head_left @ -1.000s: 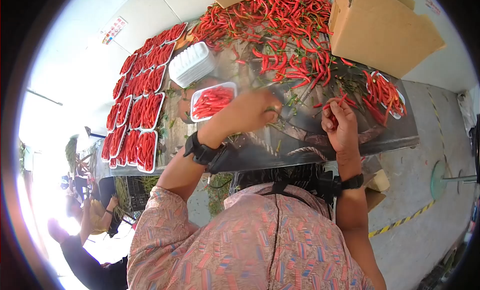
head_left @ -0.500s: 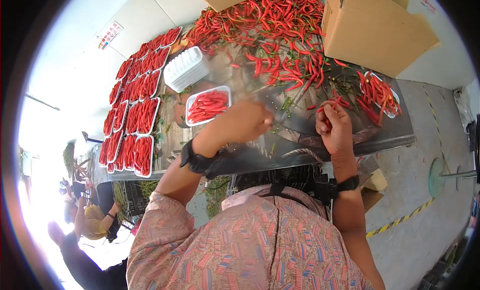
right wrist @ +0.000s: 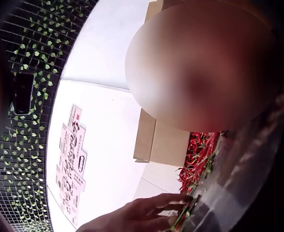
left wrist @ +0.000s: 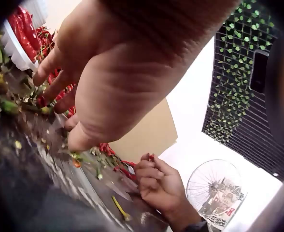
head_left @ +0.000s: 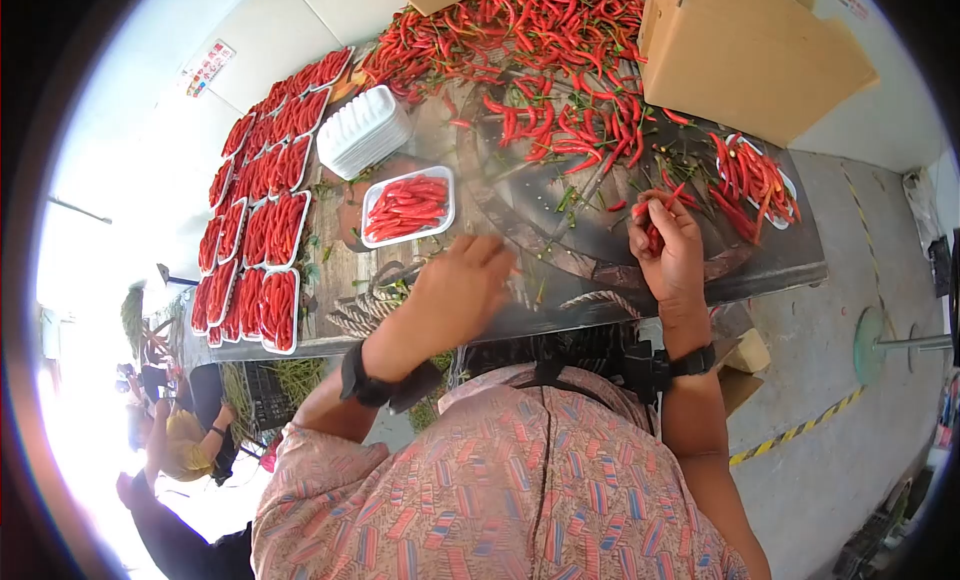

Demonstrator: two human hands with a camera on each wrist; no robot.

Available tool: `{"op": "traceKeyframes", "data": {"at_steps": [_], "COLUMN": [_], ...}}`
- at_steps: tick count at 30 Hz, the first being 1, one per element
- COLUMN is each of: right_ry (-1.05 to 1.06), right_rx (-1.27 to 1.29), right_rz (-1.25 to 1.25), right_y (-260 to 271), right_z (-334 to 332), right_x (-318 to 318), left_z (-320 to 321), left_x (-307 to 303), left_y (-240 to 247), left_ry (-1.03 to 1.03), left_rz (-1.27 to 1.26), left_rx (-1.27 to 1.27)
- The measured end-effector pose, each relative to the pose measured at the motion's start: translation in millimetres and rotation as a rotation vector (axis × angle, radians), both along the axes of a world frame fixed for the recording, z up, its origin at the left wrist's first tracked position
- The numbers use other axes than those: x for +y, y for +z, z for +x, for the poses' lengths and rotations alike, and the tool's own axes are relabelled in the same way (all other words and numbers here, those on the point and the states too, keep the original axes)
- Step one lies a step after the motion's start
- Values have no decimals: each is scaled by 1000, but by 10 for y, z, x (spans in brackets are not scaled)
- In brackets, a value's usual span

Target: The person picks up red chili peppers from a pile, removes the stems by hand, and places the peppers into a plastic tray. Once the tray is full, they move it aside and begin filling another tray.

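Observation:
In the head view my left hand [head_left: 460, 288] is over the table's front part, just below a white tray [head_left: 450, 220] of red chillies. Its fingers look loosely extended in the left wrist view, above scattered stems [left wrist: 9, 107]. My right hand [head_left: 668, 245], palm up at the table's right side, holds a few red chillies [head_left: 655, 238] in curled fingers. A blurred patch covers most of that hand's area in the right wrist view. Loose chillies [head_left: 735, 212] lie just beyond it, beside another tray of chillies [head_left: 765, 180].
Filled trays [head_left: 280, 305] line the table's left side, near a stack of white foam trays [head_left: 362, 135]. A big heap of chillies [head_left: 530, 30] covers the back. A cardboard box [head_left: 750, 70] stands at the back right. Rope [head_left: 365, 310] lies along the front edge.
My left hand has moved left and toward my body, away from the middle of the table. My right hand stays nearly in place with its chillies.

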State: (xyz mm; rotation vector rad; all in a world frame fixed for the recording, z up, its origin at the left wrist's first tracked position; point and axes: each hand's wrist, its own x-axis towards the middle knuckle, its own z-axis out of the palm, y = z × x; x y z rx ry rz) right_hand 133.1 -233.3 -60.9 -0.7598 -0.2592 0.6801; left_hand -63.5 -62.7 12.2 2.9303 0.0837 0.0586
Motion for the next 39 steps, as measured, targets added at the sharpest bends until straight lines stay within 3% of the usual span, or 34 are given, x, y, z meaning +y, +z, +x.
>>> {"op": "traceKeyframes", "data": {"at_steps": [5,7,8,14,16,18,20,25,27,29,31,33,39], "right_ry": [-42,-16,-4,250,434,464,493,564,576,586,507,508,438], "right_rx": [-124,-172,-226,-289,-354,-320,-278,-317,-324,-330,-521,-555,-779], "right_rz": [-74,-96,-198,-474,-486,-451,-417,-481,-485,-486,-526,-526,-598], "right_y": [-63,-4,-2,296,339,376,408,376,422,473,513,589,602], "right_z": [9,-57,-77,-611,-720,-747,-794,-871,-892,-936,-995,-1043,-1043], "right_x": [38,75,89,335,416,486,555,702,757,828,904,977,1150], "left_z": [-374,-364,-351,-126,-105,-138,-202,-301,-354,-388,-400,-403,-438], "left_x": [-18,32,27,-79,-65,-30,2,97,157,218,243,248,362], "left_y": [196,278,193,107,28,10,43,-73,-71,-102,-127,-162,-193], "left_ry": [80,-18,-24,142,140,135,194,222,274,391,381,508,575], "left_rz": [-200,-432,-415,-555,-618,-679,-819,-811,-851,-1112,-1081,-1095,-1043], "left_rx": [173,148,-75,-412,-470,-524,-423,-502,-478,-413,-442,-508,-527]}}
